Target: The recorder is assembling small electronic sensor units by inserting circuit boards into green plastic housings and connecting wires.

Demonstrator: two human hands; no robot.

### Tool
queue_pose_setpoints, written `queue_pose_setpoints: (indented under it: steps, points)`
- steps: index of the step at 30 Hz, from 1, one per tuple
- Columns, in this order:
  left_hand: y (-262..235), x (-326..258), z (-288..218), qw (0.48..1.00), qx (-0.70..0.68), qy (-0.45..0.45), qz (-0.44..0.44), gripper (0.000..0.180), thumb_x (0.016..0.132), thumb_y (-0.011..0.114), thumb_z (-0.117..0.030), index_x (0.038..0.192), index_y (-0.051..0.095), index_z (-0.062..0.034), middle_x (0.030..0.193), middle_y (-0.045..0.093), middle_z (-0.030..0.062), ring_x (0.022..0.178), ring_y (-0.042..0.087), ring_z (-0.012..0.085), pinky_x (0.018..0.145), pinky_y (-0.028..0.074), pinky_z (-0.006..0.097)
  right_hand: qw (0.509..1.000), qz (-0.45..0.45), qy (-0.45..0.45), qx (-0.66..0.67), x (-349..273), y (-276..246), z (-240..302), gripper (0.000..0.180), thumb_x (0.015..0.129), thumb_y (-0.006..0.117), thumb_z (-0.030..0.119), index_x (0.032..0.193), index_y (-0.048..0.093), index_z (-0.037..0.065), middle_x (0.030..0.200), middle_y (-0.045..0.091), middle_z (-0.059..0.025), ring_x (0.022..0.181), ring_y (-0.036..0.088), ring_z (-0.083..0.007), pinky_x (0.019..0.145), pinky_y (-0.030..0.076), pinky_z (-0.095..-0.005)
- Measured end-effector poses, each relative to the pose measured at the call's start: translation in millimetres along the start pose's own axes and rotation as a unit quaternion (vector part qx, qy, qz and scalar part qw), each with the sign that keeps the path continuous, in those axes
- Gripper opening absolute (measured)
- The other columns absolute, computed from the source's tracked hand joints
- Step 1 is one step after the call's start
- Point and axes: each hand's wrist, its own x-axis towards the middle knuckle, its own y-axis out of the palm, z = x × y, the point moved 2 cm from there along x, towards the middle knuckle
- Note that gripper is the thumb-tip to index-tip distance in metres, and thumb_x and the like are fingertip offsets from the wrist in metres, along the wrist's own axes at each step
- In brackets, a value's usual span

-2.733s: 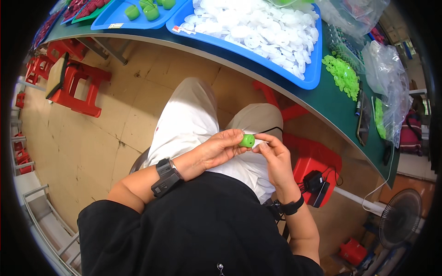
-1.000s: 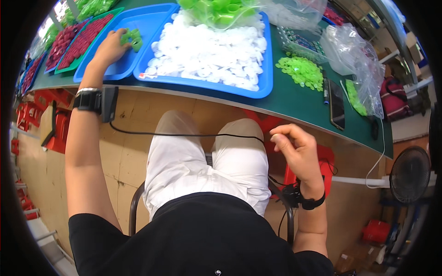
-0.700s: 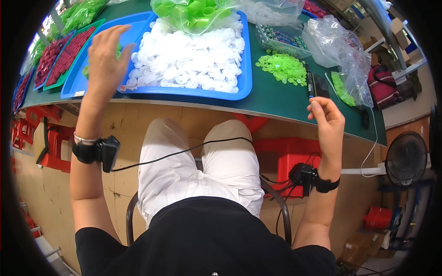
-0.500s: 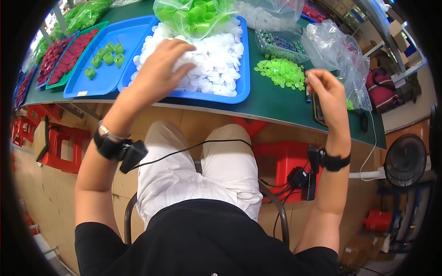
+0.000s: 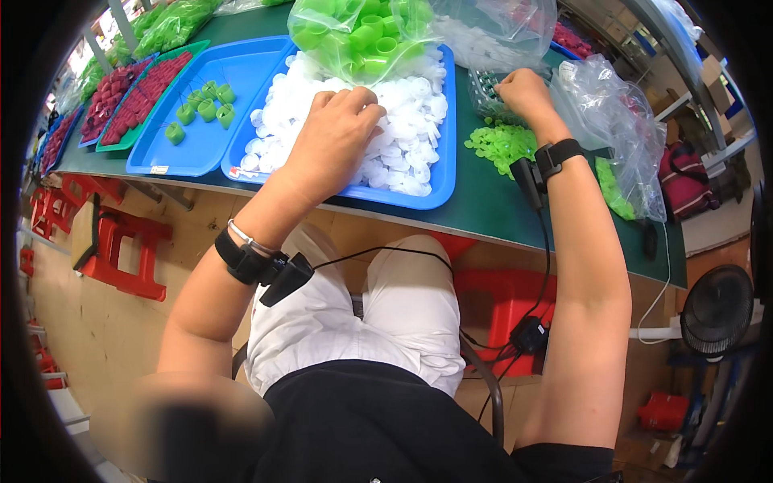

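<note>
While about seven wired green cups (image 5: 206,109) look done in the left blue tray (image 5: 201,151) by the surface's near edge, white discs (image 5: 407,153) under the left hand (image 5: 342,133) and bagged cups (image 5: 374,36) remain, right hand (image 5: 527,92) at the clear box (image 5: 485,101), either grip's contents unclear.

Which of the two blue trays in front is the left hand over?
The blue tray on the right, heaped with white pieces; the other tray holds some green cups.

No readable text
Left blue tray (image 5: 193,150) bears a white label (image 5: 159,170), right blue tray (image 5: 439,183) a reddish label (image 5: 235,172), both tiny.
</note>
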Motion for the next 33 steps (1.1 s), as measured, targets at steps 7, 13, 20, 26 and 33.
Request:
queue_pose_setpoints:
  steps: [7, 13, 20, 26, 33]
  points:
    - [1, -2, 4, 0.999, 0.02, 0.029, -0.006, 0.013, 0.079, 0.065, -0.007, 0.092, 0.061, -0.0045, 0.093, 0.059, 0.0076, 0.092, 0.055, 0.027, 0.087, 0.04, 0.037, 0.995, 0.052, 0.048, 0.073, 9, 6, -7, 0.023, 0.073, 0.062, 0.017, 0.09, 0.073, 0.006, 0.097, 0.069, -0.0185, 0.097, 0.066, -0.0319, 0.086, 0.049, -0.0409]
    - [1, 2, 0, 0.999, 0.007, 0.037, -0.034, 0.013, 0.079, 0.065, -0.008, 0.087, 0.055, -0.006, 0.086, 0.057, 0.0078, 0.087, 0.054, 0.0262, 0.084, 0.041, 0.037, 0.982, -0.102, 0.01, 0.159, 13, 8, -33, 0.024, 0.071, 0.064, 0.011, 0.093, 0.072, 0.003, 0.096, 0.07, -0.0158, 0.091, 0.067, -0.0302, 0.084, 0.049, -0.0374]
    - [-6, 0, -2, 0.996, 0.039, 0.04, -0.065, 0.014, 0.08, 0.064, -0.007, 0.091, 0.055, -0.0063, 0.083, 0.057, 0.0072, 0.083, 0.056, 0.0253, 0.082, 0.042, 0.036, 0.832, -0.087, 0.074, 0.542, -8, -25, -42, 0.03, 0.081, 0.065, 0.005, 0.111, 0.061, 0.003, 0.078, 0.061, 0.0008, 0.063, 0.053, -0.0065, 0.059, 0.044, -0.024]
    - [-3, -5, -3, 0.987, -0.048, 0.031, -0.15, 0.018, 0.081, 0.064, 0.001, 0.097, 0.057, -0.0037, 0.086, 0.057, 0.0101, 0.072, 0.059, 0.0279, 0.063, 0.049, 0.036, 0.705, -0.022, -0.008, 0.709, -79, -56, -26, 0.03, 0.088, 0.06, 0.007, 0.117, 0.054, 0.003, 0.101, 0.061, -0.0063, 0.086, 0.06, -0.0164, 0.083, 0.05, -0.0319]
    - [-26, -20, -24, 0.943, -0.262, -0.071, -0.192, 0.013, 0.082, 0.066, 0.001, 0.093, 0.059, -0.0006, 0.086, 0.058, 0.0094, 0.067, 0.057, 0.0192, 0.06, 0.047, 0.029, 0.672, 0.103, -0.027, 0.732, -236, -33, 23, 0.031, 0.088, 0.061, 0.005, 0.117, 0.052, 0.0, 0.099, 0.06, -0.003, 0.084, 0.058, -0.0101, 0.077, 0.048, -0.0267]
